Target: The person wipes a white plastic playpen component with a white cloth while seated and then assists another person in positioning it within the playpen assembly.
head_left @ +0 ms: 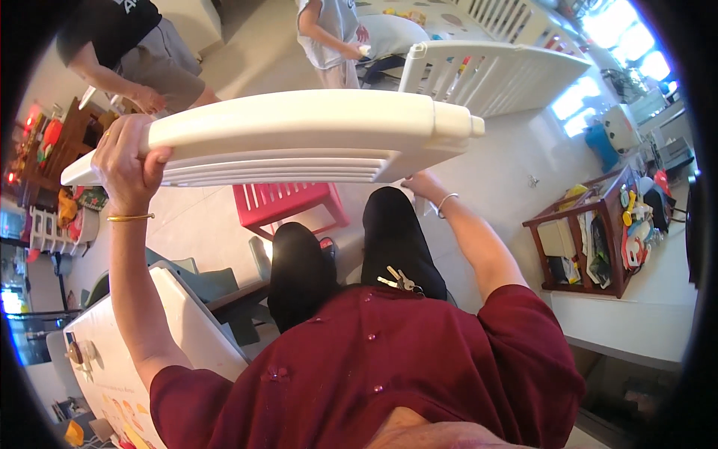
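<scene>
A large white plastic fence panel (299, 120) with a curved top edge and slats spans the view in front of my knees. My left hand (129, 161) is wrapped round its edge near the left end, thumb on the near side. Below the panel's right end is my right hand (422, 185), its fingers partly hidden behind the panel, so their grip cannot be made out. A bunch of keys (402, 280) lies on my lap.
A red plastic stool (288, 203) stands beyond my knees. Two people stand past the panel, one in a black shirt (112, 34), one in a grey top (333, 26). Another white slatted panel (493, 78) stands behind. A wooden rack (580, 232) is at right, a white table (161, 322) at left.
</scene>
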`<state>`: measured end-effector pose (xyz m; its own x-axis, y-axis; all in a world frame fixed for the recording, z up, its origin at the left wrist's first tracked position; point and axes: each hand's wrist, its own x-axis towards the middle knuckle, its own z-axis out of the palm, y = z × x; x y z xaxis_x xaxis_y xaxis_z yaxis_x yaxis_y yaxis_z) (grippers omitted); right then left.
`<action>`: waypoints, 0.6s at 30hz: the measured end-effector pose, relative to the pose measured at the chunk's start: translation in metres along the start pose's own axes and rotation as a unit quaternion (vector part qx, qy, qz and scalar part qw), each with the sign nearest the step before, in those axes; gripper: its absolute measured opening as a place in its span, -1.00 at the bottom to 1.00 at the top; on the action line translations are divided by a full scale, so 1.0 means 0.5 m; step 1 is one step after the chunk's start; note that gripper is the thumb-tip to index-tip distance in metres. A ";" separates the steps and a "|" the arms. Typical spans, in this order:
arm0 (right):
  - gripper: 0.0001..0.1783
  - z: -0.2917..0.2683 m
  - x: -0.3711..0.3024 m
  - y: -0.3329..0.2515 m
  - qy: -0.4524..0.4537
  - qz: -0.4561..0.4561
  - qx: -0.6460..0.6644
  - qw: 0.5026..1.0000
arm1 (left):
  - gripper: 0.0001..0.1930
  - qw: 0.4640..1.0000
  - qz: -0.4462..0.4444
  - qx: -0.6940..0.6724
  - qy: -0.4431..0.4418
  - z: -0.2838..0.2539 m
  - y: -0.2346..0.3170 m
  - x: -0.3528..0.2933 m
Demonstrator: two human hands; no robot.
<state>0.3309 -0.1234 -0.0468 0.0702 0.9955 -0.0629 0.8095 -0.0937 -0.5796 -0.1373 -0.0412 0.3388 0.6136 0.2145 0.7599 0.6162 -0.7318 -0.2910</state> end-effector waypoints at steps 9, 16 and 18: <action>-0.74 -0.609 -0.098 -0.438 0.242 -0.125 0.566 0.778 | -0.53 0.998 -0.030 0.018 0.045 0.044 -0.001 0.033; -0.74 -0.530 -0.177 -0.681 0.173 -0.248 0.118 0.946 | -0.55 0.995 -0.063 0.038 0.060 0.057 0.004 0.031; -0.78 -0.519 -0.157 -0.671 0.257 -0.448 -0.195 0.834 | -0.58 0.995 -0.064 0.051 0.062 0.061 0.011 0.040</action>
<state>0.2048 -0.1675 0.3633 -0.5051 0.5461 0.6683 0.7926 0.6000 0.1088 -0.1067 -0.0213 0.3346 0.4658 0.2162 0.8581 0.7356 -0.6336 -0.2397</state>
